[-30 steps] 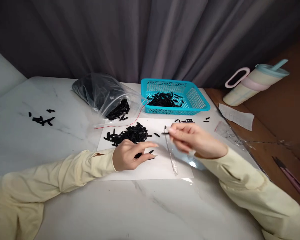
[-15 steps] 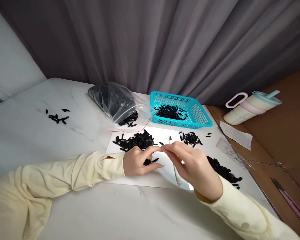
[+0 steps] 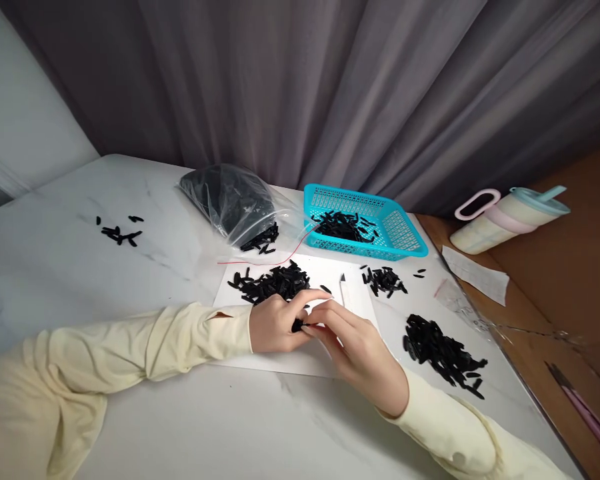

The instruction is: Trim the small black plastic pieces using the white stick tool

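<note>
**Both hands meet over small black pieces on a white sheet**

The left hand (image 3: 275,325) rests on the white sheet (image 3: 260,357) laid on the marble surface (image 3: 205,427), fingers curled inward, with a small black piece (image 3: 297,326) pinched at its fingertips. The right hand (image 3: 357,350) comes in from the right and touches the left at the fingertips, its fingers bent and closed around the same spot; whether it grips the same piece or another cannot be told. A thin clear plastic strip (image 3: 343,285) stands out from behind the right hand, its tip pointing to the far side.

Just beyond the left hand lies a loose heap of black pieces (image 3: 273,281) on the far part of the sheet. A smaller cluster (image 3: 384,280) lies to the right of the sheet's far corner, and a larger dark pile (image 3: 443,353) sits on the surface to the right of the right hand, well apart from it.

Farther back, a clear zip bag (image 3: 230,200) with black pieces spilling from its mouth lies beside a turquoise plastic basket (image 3: 400,233) that holds more of them. A few stray pieces (image 3: 117,233) lie far left on the surface. At the right, a pastel tumbler with a straw (image 3: 510,217) lies tilted on a brown surface, with a paper slip (image 3: 475,273) near it and pink snips (image 3: 585,410) at the near right edge.
</note>
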Demonstrator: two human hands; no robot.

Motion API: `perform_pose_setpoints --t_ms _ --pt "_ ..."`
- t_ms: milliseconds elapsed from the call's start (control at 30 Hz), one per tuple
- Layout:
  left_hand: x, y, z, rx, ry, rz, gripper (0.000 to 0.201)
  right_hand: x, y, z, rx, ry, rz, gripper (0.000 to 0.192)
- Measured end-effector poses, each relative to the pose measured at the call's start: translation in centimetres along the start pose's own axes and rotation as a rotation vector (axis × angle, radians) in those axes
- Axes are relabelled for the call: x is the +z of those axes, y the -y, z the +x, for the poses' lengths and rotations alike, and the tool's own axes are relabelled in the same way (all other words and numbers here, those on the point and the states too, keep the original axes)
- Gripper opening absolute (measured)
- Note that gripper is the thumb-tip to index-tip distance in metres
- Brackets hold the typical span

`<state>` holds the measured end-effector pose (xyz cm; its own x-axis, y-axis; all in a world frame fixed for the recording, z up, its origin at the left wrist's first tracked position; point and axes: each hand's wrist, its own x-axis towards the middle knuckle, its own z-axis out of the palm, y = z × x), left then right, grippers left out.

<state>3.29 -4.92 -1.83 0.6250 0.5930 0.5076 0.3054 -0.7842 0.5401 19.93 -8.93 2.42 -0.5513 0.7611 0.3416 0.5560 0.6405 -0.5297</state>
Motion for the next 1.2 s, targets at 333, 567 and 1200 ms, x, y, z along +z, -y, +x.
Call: perform_pose_setpoints --t_ms 333,567,1200 --pt "-0.1 -0.3 0.1 -0.164 0.077 -0.092 0.055 -0.9 -0.8 0.1 0.321 -0.023 0.320 0.015" --pt "0.2 0.3 -0.1 -0.058 0.135 -0.025 0.059 -0.1 0.0 -0.2 0.252 0.285 0.140 0.028" --pt "-0.3 0.1 0.2 0.058 -0.024 -0.051 0.029 0.9 -1.3 -1.8 0.735 0.076 1.147 0.040"
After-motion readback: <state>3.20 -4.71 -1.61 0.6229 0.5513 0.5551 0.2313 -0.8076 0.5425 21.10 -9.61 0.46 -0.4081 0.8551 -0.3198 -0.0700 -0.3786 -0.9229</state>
